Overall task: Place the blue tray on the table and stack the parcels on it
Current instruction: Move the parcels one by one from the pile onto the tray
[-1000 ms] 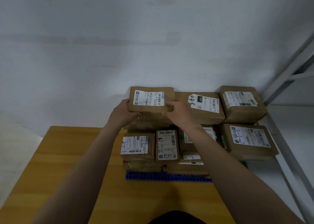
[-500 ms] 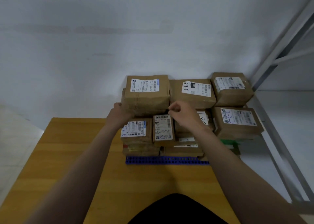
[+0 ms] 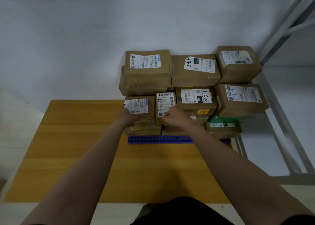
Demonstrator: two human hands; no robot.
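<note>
Blue tray (image 3: 160,139) placement looks done: it lies flat at the far right corner of the table (image 3: 76,148), only its perforated near rim showing under the load. Parcels (image 3: 196,81) are already stacked on it several layers high against the wall, so I judge the stacking to be nearly or fully finished; no loose parcel is in view elsewhere on the table. They are brown, taped cartons with white shipping labels, some with handwritten numbers, plus one green-wrapped parcel (image 3: 221,120) low toward the right edge. At the stack's near left corner the left hand (image 3: 127,118) rests against a labelled parcel (image 3: 136,105), fingers hidden, grip unclear. The right hand (image 3: 175,118) has curled fingers in front of a narrow parcel (image 3: 164,102); whether it holds it I cannot tell.
</note>
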